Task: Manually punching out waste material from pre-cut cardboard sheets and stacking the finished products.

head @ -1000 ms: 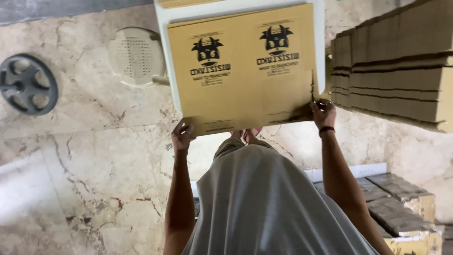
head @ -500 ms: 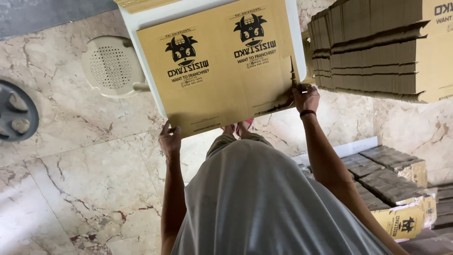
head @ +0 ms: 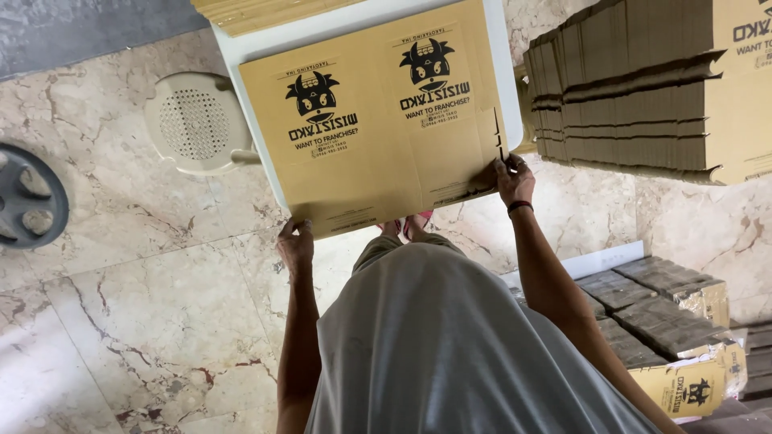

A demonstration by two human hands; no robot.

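Flattened brown cardboard box blank [head: 378,128] with black printed figures lies on the white table [head: 241,48], its near edge hanging over toward us. Our left hand [head: 296,245] pinches the near corner at seven o'clock, fingers curled over the top edge and thumb beneath. Our right hand [head: 513,181] grips the slotted corner at four o'clock, fingers pressed together on the flap by the cut. To do this well, we judge that both grips should stay level so the sheet slides flat — no buckling at the score lines — and the right fingers should keep off the thin slotted tab, which looks apt to tear. At two o'clock stands a tall stack of brown corrugated blanks [head: 643,88]; at ten o'clock a round beige plastic stool [head: 193,120] sits on the marble floor [head: 145,305], and bundled blanks [head: 651,297] lie at five o'clock.
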